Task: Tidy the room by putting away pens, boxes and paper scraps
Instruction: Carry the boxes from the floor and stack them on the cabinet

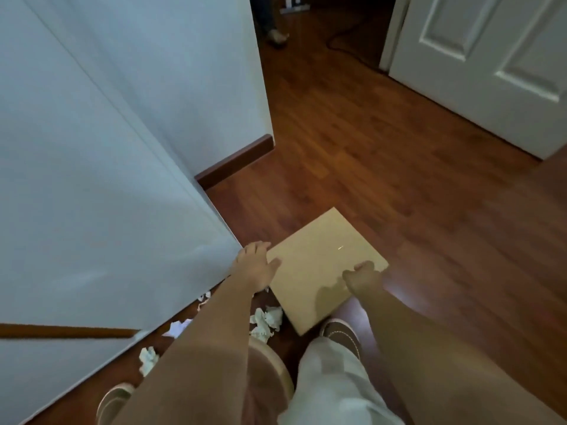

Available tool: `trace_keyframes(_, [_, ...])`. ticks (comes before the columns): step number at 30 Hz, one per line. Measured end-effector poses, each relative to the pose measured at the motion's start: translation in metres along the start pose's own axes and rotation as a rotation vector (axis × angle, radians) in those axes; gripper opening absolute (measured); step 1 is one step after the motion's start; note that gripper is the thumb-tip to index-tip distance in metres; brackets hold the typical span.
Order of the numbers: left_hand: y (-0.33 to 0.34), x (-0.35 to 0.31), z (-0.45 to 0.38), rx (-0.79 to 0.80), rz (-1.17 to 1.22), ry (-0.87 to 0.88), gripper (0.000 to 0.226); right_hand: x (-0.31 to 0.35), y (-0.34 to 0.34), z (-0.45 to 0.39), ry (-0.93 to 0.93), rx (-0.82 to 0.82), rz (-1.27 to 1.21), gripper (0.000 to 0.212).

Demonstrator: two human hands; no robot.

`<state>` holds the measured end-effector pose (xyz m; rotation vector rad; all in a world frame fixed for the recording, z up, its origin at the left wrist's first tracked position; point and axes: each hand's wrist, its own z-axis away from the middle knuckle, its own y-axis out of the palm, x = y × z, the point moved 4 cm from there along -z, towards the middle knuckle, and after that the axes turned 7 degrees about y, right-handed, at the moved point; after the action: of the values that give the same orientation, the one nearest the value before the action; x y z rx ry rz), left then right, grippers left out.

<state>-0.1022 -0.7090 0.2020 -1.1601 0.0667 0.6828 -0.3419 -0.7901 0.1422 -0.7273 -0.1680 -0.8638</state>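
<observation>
Here, a person is bending over a wooden floor (383, 154), and both bare hands are gripping a flat tan cardboard box (319, 265) that is sitting tilted like a diamond just ahead of the feet. The left hand (256, 265) is clasping the box's left corner, with the thumb lying over the top face and the other fingers going down around the edge. The right hand (363, 276) is curling over the box's right corner, thumb on top; the fingers underneath are hidden, so how far they are wrapping cannot be told. Whether the box is lifted or lying on the floor cannot be told either, though its near corner is showing just beside a brown shoe (342, 334).

Crumpled paper scraps (267, 322) are lying on the floor near the box's left side, under the left forearm, and another crumpled scrap (148, 358) is sitting further left, close to the white cabinet panel (92, 179) filling the left of the view. A white panelled door (491, 65) is standing at the far right.
</observation>
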Motion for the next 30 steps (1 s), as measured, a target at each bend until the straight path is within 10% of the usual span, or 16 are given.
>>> trace_keyframes(6, [0.048, 0.027, -0.073, 0.174, 0.046, -0.108, 0.078, -0.049, 0.064, -0.038, 0.273, -0.116, -0.397, 0.076])
trace_keyframes(14, [0.098, 0.076, -0.125, 0.297, 0.169, -0.238, 0.139, -0.070, 0.103, -0.060, 0.210, 0.414, -0.811, 0.045])
trace_keyframes(19, [0.099, 0.062, -0.116, 0.200, 0.222, -0.227, 0.103, -0.077, 0.100, -0.063, 0.314, 0.397, -0.730, 0.080])
trace_keyframes(30, [-0.012, -0.024, -0.069, -0.077, 0.372, 0.042, 0.074, -0.013, 0.010, -0.019, 0.060, 0.443, -0.854, 0.070])
